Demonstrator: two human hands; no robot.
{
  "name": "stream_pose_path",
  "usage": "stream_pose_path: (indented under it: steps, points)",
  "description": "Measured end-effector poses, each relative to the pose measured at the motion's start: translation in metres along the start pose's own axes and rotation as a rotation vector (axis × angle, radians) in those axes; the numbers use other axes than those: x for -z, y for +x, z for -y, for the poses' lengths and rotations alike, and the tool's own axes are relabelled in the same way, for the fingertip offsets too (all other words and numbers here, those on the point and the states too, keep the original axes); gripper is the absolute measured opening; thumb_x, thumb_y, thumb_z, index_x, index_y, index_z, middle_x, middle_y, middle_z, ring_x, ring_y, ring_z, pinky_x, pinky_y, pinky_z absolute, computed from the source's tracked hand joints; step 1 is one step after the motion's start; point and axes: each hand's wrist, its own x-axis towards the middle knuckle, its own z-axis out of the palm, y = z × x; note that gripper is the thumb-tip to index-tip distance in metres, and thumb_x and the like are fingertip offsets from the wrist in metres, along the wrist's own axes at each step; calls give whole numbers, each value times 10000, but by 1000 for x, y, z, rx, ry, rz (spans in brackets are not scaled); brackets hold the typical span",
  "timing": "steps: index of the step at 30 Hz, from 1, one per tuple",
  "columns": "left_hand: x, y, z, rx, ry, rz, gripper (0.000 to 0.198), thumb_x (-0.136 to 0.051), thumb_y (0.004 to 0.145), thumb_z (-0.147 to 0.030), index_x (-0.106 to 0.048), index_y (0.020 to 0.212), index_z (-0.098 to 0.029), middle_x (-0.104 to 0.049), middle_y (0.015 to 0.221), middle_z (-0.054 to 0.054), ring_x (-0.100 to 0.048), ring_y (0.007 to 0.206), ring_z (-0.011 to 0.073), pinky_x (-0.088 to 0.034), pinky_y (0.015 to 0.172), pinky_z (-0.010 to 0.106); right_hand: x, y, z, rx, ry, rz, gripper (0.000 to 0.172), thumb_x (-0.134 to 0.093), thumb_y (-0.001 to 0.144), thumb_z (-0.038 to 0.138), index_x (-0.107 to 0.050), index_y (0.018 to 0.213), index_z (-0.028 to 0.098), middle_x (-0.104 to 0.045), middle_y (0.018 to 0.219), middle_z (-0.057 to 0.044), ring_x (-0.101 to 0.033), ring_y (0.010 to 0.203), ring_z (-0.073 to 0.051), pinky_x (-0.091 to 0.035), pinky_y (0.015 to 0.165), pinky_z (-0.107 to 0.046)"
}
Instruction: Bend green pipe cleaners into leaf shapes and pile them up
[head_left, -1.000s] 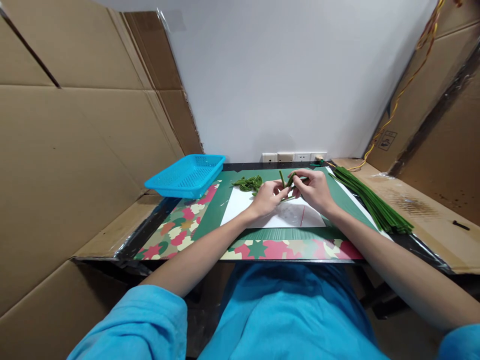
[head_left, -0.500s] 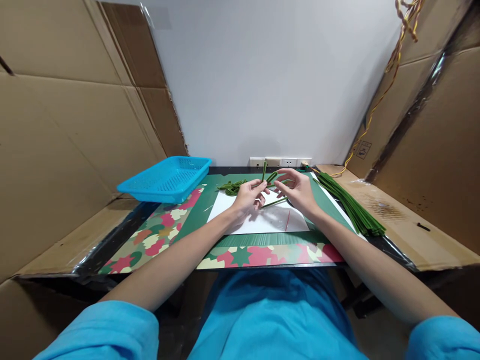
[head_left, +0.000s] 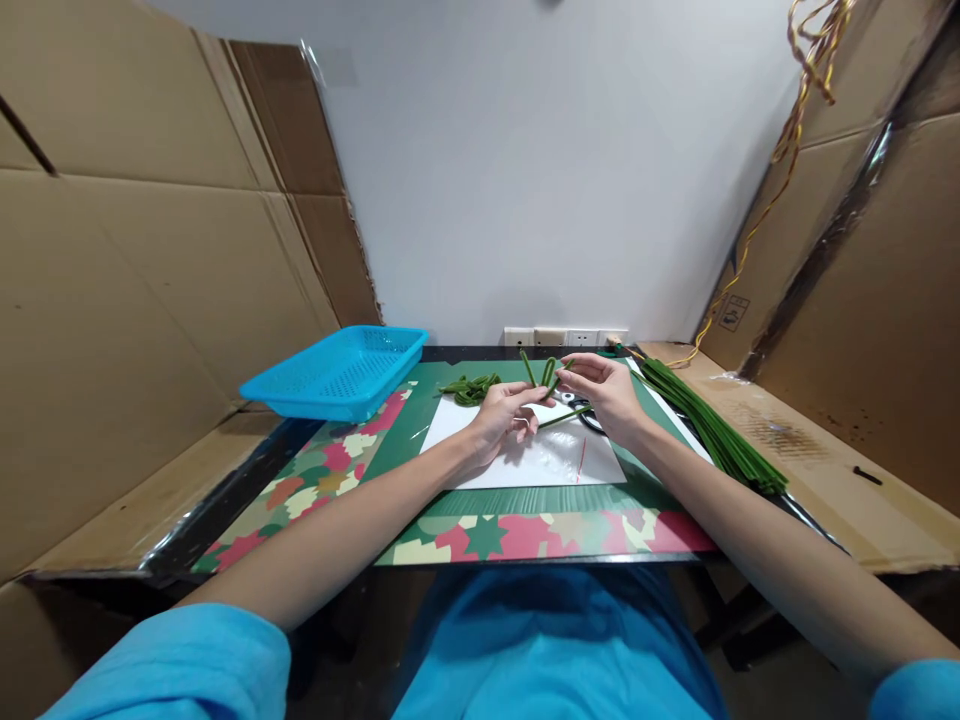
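Over the white paper [head_left: 487,468], my left hand [head_left: 499,422] pinches a green pipe cleaner [head_left: 550,372] bent into a narrow loop, with one end standing up to the left. My right hand [head_left: 609,393] has its thumb and forefinger closed on the right-hand end of the same pipe cleaner. Beneath the hands, a straight green piece [head_left: 564,417] slants across the paper. Scissors [head_left: 592,420] with dark handles lie partly hidden under my right hand. Left of the hands, a small heap of bent pipe cleaners [head_left: 469,389] rests at the paper's far edge.
A bundle of long green pipe cleaners [head_left: 712,425] lies at the right. At the far left stands a blue perforated basket [head_left: 341,408]. Cardboard walls [head_left: 187,260] flank the table, with a wall socket strip [head_left: 566,338] behind and a twisted yellow cable [head_left: 757,220] hanging right.
My right hand has closed on the pipe cleaner's right end, where its fingers were spread before. The loop stands more upright. The scissors show more, and the view has tilted slightly upward.
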Motion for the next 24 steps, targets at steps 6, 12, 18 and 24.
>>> stream_pose_path:
  steps: [6,12,18,24]
  points:
    - [-18,30,-12,-24,-16,-144,253,-616,976,-360,-577,834,-154,-650,717,25,-508,398,59,-301,347,168,-12,29,22,-93,-24,-69,327,-929,645,267,-742,892,161,-790,793,-49,-756,714,-189,-644,788,-362]
    - [-34,74,-6,-101,-78,-363,220,-521,1030,-357,-535,904,-178,-552,643,-47,-434,342,45,-229,339,159,-15,68,-1,-146,44,-219,208,-871,721,167,-689,820,155,-760,731,-38,-750,727,-186,-651,743,-340]
    - [-54,113,-27,-93,-177,-389,249,-487,1052,-344,-495,856,-191,-483,602,-72,-393,334,38,-235,353,164,3,113,-4,-169,112,-278,243,-850,732,172,-704,926,166,-778,801,-30,-749,784,-169,-644,773,-308]
    - [-51,108,-41,-18,-216,-279,268,-593,989,-383,-484,827,-199,-498,598,-63,-399,350,42,-232,343,151,22,89,3,-184,32,-301,445,-884,729,412,-736,1099,215,-786,912,-72,-750,944,-239,-637,808,-373]
